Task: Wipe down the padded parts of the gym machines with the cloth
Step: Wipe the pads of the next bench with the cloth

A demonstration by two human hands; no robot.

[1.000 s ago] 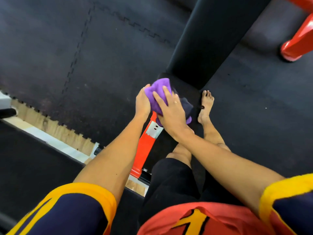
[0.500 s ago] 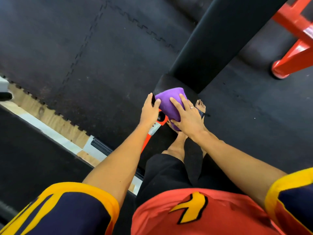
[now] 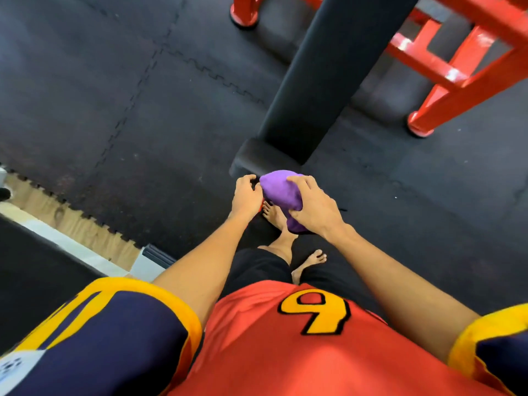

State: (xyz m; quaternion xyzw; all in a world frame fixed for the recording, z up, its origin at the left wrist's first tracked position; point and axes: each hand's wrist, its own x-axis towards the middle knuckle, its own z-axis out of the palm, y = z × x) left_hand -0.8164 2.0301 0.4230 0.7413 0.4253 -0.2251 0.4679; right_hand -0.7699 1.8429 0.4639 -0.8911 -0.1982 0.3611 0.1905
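Holding the purple cloth (image 3: 281, 192) bunched, right hand (image 3: 314, 208) grip curled round it, fingers (image 3: 300, 181) over the top. Left hand (image 3: 247, 195) just beside the cloth, curled; grip pinching its edge or only touching, cannot tell. Cloth sits just on the near side of the short pad (image 3: 257, 155), at its near edge; contact unclear. Past the short pad the long pad (image 3: 328, 67) runs away and rightward, long axis pointing off from the person. Right hand carries the cloth, so next wipe probably pushes forward onto the pads. Red frame (image 3: 457, 70) beyond the short pad, right.
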